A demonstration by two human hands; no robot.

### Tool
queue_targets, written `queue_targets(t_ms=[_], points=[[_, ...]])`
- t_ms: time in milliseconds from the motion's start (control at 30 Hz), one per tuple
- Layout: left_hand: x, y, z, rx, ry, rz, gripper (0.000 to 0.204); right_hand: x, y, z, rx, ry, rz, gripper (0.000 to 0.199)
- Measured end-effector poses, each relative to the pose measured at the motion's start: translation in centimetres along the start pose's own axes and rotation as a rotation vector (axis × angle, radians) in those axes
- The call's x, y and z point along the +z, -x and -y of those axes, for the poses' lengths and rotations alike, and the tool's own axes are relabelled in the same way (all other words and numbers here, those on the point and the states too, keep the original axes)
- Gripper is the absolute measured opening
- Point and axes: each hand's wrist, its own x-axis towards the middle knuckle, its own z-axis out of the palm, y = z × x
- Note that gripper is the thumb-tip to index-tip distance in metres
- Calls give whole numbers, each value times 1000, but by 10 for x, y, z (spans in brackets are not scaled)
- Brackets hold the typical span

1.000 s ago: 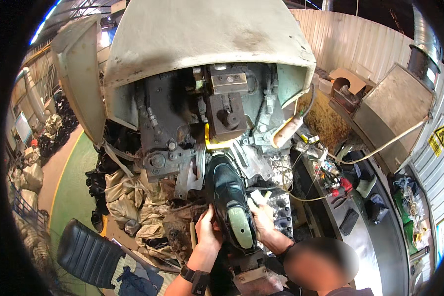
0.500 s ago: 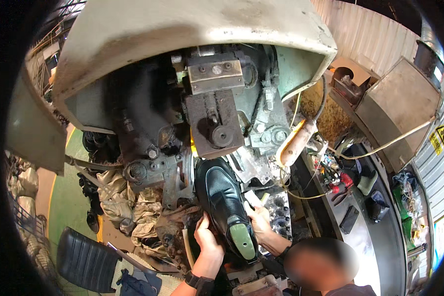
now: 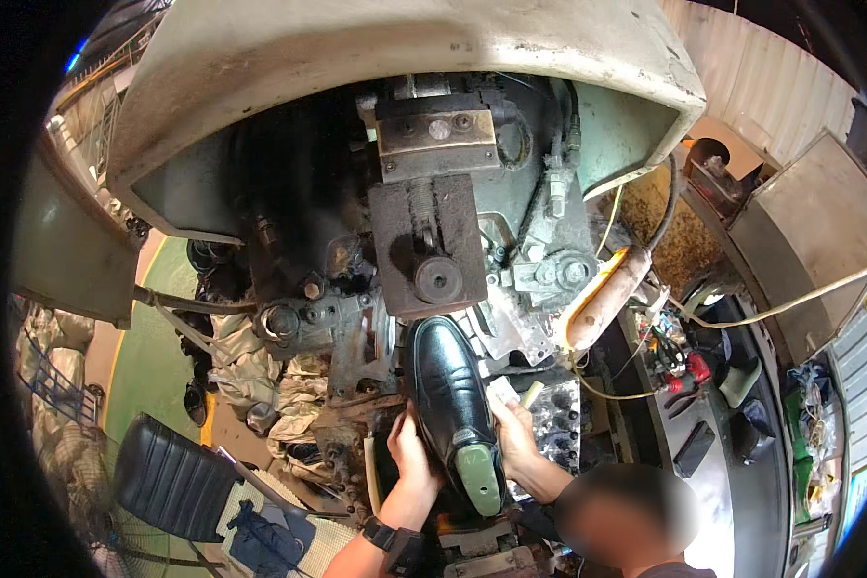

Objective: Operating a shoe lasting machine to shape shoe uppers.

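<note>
Glossy shoe on its last, clasped between two hands

The black shoe (image 3: 439,380) sits just on the near side of the machine's dark block (image 3: 428,231), toe toward it. The left hand (image 3: 412,459) cups its left flank; the right hand (image 3: 516,438) clasps the other, a small white piece (image 3: 501,389) at its fingertips. The green last (image 3: 477,472) inside probably makes it stiff and weighty; the shiny upper could slip or scuff, so the heel sides, farthest from the block, seem the surest hold.

A smooth green floor (image 3: 156,361), edged by a painted yellow line (image 3: 117,371), is seen at left, with a black padded chair (image 3: 169,477) placed near. The far right is bounded by a pale corrugated metal wall (image 3: 756,72).
</note>
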Motion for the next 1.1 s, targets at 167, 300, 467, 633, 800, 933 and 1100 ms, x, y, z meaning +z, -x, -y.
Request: queue_targets(t_ms=[167,300,467,633,800,933,1100], points=[[-68,-10,-25,298,-334,-75,27,-58,4,40,12,227,197,38],[-240,-26,-46,500,-457,-395,20,-161,21,70,-165,599,-148,42],[-392,0,21,-175,-880,-303,22,-397,33,-17,143,877,-616,18],[-347,20,53,-234,-672,-320,26,-401,46,-69,213,402,-526,27],[-358,28,25,229,-1275,-454,31,-375,67,-49,-36,580,-363,22],[-211,52,-6,1148,-1547,84,27,-391,63,-9,173,409,-706,27],[-172,20,52,361,-1521,251,31,-366,50,-7,77,386,-610,29]])
